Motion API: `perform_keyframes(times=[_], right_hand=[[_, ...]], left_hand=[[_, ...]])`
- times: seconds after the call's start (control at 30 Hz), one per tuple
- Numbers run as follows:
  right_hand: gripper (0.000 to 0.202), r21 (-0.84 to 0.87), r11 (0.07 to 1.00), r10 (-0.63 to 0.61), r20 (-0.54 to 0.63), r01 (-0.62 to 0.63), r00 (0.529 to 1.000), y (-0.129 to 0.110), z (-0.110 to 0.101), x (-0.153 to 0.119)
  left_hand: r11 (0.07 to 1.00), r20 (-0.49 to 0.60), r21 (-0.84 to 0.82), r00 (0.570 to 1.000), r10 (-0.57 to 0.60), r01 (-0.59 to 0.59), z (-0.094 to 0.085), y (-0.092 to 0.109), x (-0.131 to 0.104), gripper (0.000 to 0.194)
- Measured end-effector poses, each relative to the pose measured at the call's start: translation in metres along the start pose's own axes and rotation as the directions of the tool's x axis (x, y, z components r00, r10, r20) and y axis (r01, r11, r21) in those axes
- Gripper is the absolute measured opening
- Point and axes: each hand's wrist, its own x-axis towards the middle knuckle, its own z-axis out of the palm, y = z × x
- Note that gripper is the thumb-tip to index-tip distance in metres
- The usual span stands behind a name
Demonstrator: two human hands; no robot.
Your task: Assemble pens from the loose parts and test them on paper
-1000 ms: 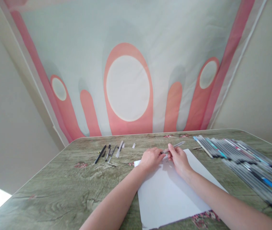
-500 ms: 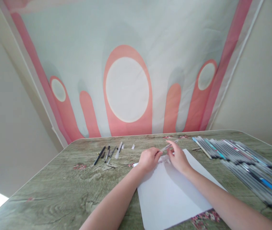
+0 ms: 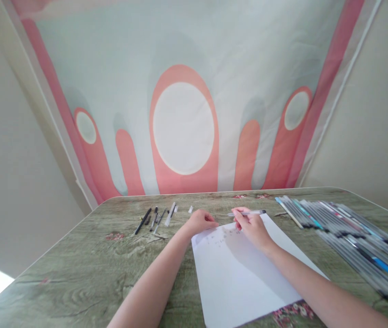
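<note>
Head view: the pen [image 3: 255, 212] could slip or roll away, since only the fingertips appear to pinch it; the paper [image 3: 245, 282] could skid if the left hand [image 3: 199, 222] lifts; the right hand [image 3: 252, 229] has thumb and fingers closed on the pen, above the paper's far edge; the left fingers curl close together at its far left corner, seemingly empty.
</note>
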Motion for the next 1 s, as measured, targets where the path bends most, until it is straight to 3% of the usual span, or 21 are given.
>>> perform_keyframes(times=[0.23, 0.6, 1.0], right_hand=[[0.017, -0.109, 0.992, 0.078, 0.06, -0.071, 0.995, 0.011, 0.003, -0.002], [0.019, -0.303, 0.953, -0.003, 0.09, 0.03, 0.996, 0.01, 0.005, -0.007], [0.018, -0.342, 0.938, -0.016, 0.111, 0.053, 0.994, 0.012, 0.006, -0.008]], left_hand=[[0.989, -0.05, 0.106, 0.994, -0.093, 0.098, 0.014, 0.004, 0.003, 0.034], [0.978, -0.043, 0.154, 0.99, -0.136, 0.141, 0.009, 0.014, 0.0, 0.03], [0.976, -0.057, 0.154, 0.988, -0.146, 0.153, 0.009, 0.015, -0.002, 0.031]])
